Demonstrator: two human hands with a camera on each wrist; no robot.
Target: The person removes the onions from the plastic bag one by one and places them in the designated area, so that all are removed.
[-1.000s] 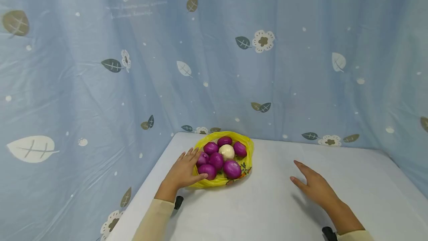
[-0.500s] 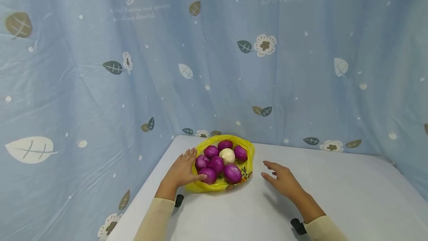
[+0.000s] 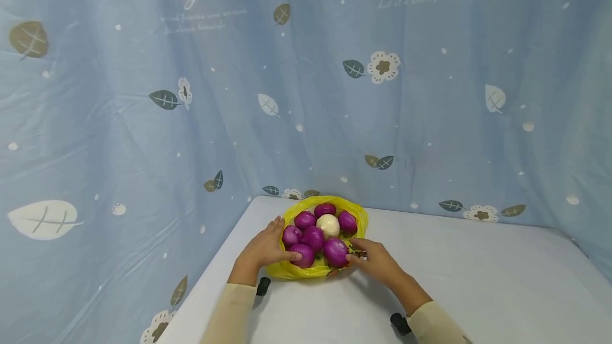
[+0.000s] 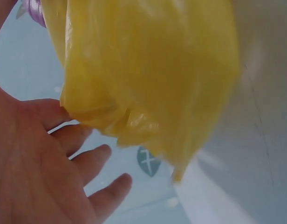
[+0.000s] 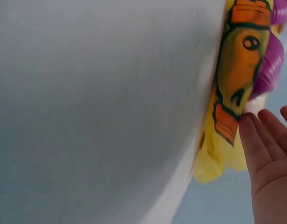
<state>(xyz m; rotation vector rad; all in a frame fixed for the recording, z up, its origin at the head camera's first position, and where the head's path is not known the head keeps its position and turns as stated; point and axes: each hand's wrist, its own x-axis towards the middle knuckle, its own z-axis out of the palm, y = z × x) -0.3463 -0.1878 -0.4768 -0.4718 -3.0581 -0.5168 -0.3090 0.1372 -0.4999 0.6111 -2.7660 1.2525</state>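
Observation:
A yellow plastic bag [image 3: 287,271] with its mouth spread wide lies on the table, holding several purple onions [image 3: 313,239] and one white onion [image 3: 328,225]. My left hand [image 3: 265,246] is at the bag's left rim, thumb over the front-left onion; in the left wrist view its fingers [image 4: 94,163] are loosely extended beside the yellow plastic [image 4: 153,70]. At the right rim is my right hand [image 3: 380,264], its thumb right by the large front-right onion [image 3: 336,252]. The right wrist view shows that hand's fingers [image 5: 255,144] nearly straight against the bag's printed side [image 5: 241,70].
The white tabletop [image 3: 468,291] extends to the right and toward the front. Behind and to the left hangs a blue curtain [image 3: 296,94] printed with leaves and flowers. A black strap piece [image 3: 400,324] shows beneath the right wrist, with another [image 3: 263,286] under the left.
My right hand has moved left across the table to the bag's right rim. My left hand has stayed at the left rim, and the onions lie as before.

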